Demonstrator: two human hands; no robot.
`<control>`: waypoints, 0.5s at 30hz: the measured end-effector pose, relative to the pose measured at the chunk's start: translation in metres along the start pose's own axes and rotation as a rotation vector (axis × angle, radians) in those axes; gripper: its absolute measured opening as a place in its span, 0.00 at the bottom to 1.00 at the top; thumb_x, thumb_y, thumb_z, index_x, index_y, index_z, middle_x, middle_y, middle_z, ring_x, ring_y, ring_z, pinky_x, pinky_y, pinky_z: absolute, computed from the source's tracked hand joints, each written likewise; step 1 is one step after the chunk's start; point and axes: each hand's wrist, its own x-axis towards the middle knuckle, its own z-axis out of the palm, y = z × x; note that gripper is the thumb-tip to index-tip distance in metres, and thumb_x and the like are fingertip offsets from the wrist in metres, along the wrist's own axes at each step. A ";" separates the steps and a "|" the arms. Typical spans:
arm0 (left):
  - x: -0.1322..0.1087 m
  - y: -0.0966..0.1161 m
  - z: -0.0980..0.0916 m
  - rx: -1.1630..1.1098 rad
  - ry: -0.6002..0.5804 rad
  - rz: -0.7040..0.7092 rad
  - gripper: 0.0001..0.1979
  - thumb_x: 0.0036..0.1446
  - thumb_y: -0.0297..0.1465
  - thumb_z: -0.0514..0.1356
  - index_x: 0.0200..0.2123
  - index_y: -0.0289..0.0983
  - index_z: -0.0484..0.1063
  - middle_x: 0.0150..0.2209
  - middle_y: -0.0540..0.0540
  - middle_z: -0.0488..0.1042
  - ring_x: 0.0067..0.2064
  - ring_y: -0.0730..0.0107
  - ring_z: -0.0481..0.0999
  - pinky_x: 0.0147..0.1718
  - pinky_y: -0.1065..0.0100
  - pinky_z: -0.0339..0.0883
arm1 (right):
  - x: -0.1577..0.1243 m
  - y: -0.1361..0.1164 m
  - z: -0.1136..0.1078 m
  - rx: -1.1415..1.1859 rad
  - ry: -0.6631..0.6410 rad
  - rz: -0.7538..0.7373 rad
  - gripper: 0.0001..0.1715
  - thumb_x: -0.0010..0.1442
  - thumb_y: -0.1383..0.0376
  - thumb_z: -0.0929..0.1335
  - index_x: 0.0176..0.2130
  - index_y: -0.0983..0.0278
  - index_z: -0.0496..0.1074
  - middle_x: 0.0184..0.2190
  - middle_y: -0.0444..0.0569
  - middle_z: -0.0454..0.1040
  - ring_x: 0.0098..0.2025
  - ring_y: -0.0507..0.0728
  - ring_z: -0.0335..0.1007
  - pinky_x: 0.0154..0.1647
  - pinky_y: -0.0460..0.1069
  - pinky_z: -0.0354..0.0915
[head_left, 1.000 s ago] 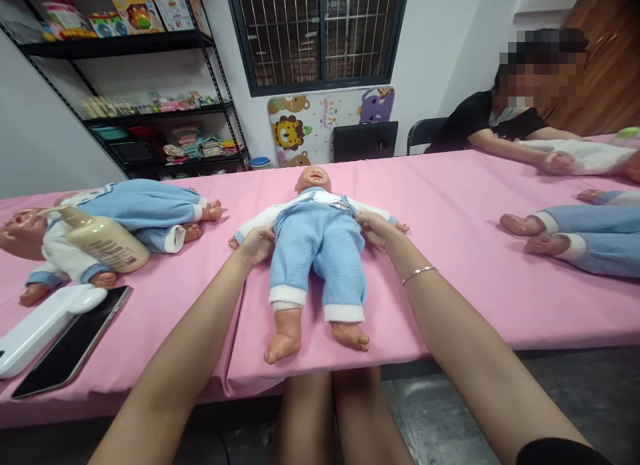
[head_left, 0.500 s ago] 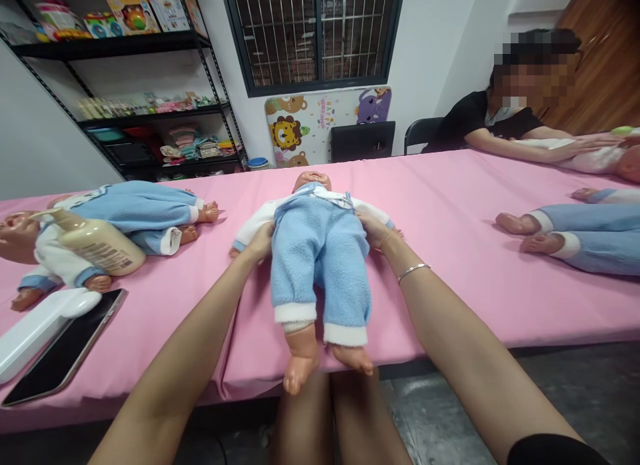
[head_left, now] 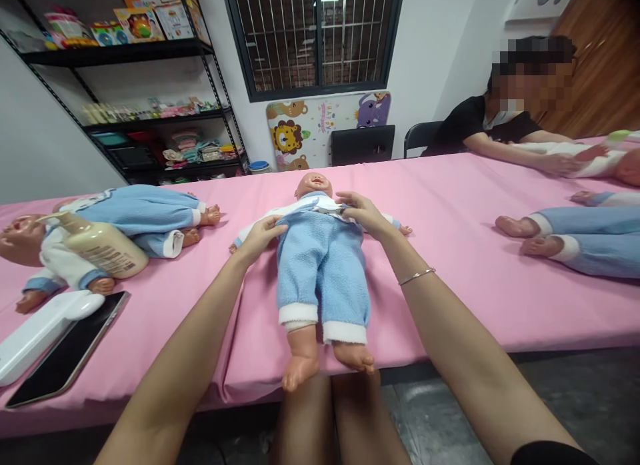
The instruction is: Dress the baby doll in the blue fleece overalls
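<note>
A baby doll [head_left: 320, 272] in blue fleece overalls and a white top lies on its back on the pink table cover [head_left: 450, 205], feet hanging over the near edge. My left hand [head_left: 260, 237] rests on the doll's right shoulder and sleeve, fingers spread. My right hand [head_left: 363, 213] lies on the doll's upper chest at the overall strap, fingers bent over the cloth. A thin bracelet sits on my right wrist.
At the left lie a second doll [head_left: 130, 218], a cream pump bottle [head_left: 103, 248], a white case [head_left: 40, 328] and a dark phone [head_left: 65, 348]. At the right is another doll's legs [head_left: 570, 235]. A seated person [head_left: 500, 128] handles a doll. Shelves stand behind.
The doll was pulled toward me until its feet hang off the table edge. Both hands then moved from its sides up to its shoulders and chest.
</note>
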 end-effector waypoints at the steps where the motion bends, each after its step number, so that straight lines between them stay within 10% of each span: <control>1: 0.001 0.003 0.005 0.045 0.008 0.040 0.21 0.43 0.39 0.66 0.40 0.34 0.72 0.40 0.46 0.73 0.40 0.71 0.70 0.40 0.72 0.63 | 0.004 -0.008 0.006 -0.027 -0.082 -0.057 0.36 0.45 0.63 0.69 0.55 0.67 0.65 0.52 0.52 0.67 0.51 0.56 0.64 0.50 0.49 0.60; 4: 0.005 0.013 0.022 0.121 0.105 0.147 0.19 0.45 0.39 0.65 0.37 0.33 0.72 0.37 0.47 0.73 0.39 0.71 0.70 0.40 0.72 0.63 | 0.016 -0.029 0.020 -0.291 -0.249 -0.148 0.40 0.43 0.58 0.73 0.55 0.67 0.65 0.49 0.51 0.68 0.49 0.56 0.64 0.49 0.49 0.58; 9: 0.013 0.026 0.031 0.167 0.239 0.236 0.11 0.45 0.34 0.62 0.30 0.34 0.66 0.26 0.53 0.66 0.28 0.79 0.64 0.28 0.75 0.57 | 0.032 -0.046 0.033 -0.423 -0.354 -0.173 0.19 0.48 0.56 0.71 0.29 0.71 0.69 0.22 0.41 0.59 0.27 0.48 0.53 0.29 0.45 0.50; 15: -0.002 0.026 0.027 0.158 0.217 0.323 0.15 0.42 0.30 0.66 0.27 0.35 0.60 0.28 0.53 0.65 0.29 0.81 0.64 0.30 0.77 0.59 | 0.028 -0.065 0.046 -0.300 -0.338 -0.359 0.11 0.43 0.68 0.70 0.26 0.69 0.63 0.26 0.42 0.61 0.28 0.48 0.54 0.29 0.44 0.51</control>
